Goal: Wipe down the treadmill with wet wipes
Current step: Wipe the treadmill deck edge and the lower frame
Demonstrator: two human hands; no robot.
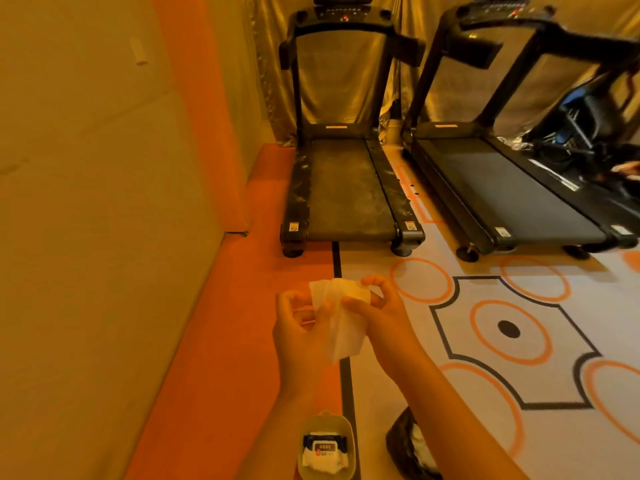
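The left hand (300,329) and the right hand (382,315) are holding one white wet wipe (344,323) up in front of the person; the hands are sitting close together, with only the wipe between them; the left hand's fingers are curling in and pinching the wipe's left edge; the right hand's thumb and fingers are pinching its top right part; the wipe is partly opened out, and its lower end is hanging down loose

The dusty treadmill (346,188) is standing further ahead on the floor, well apart from the hands; pale smudges are showing on its belt and side rails; a second treadmill (512,195), looking cleaner, is standing just beside it on the right; down low, near the person, a pack of wet wipes (323,452) is lying in a small pale tub (325,418); a bin (401,441) with a black bag in it is sitting just to the right of the tub; an orange floor strip (221,341) is running along the wall on the left
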